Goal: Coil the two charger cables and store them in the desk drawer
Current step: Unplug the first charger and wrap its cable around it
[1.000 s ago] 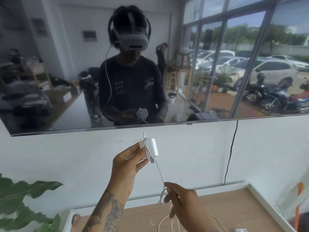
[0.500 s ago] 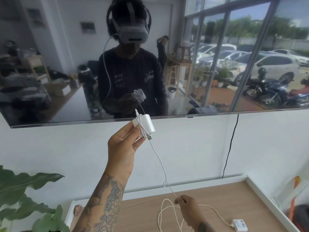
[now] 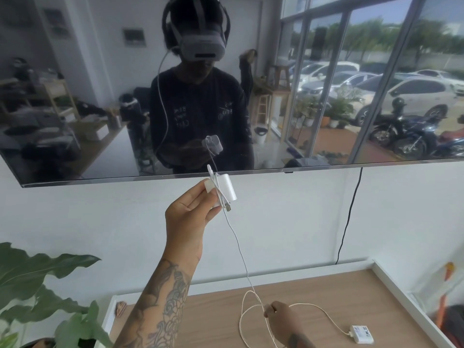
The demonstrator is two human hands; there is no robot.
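At frame centre the left hand (image 3: pixel 192 214) gripped a white charger (image 3: pixel 226 190) with its white cable (image 3: pixel 239 249) wound round it. The cable ran down to the right hand (image 3: pixel 278 315), which pinched it low in the frame above the wooden desk (image 3: pixel 313 285); a second charger (image 3: pixel 361 334) lay at lower right.

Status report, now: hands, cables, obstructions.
Left hand raised, gripping white charger. Right hand pinching its cable low over desk. Second charger lies on desk, uncoiled. No drawer visible.
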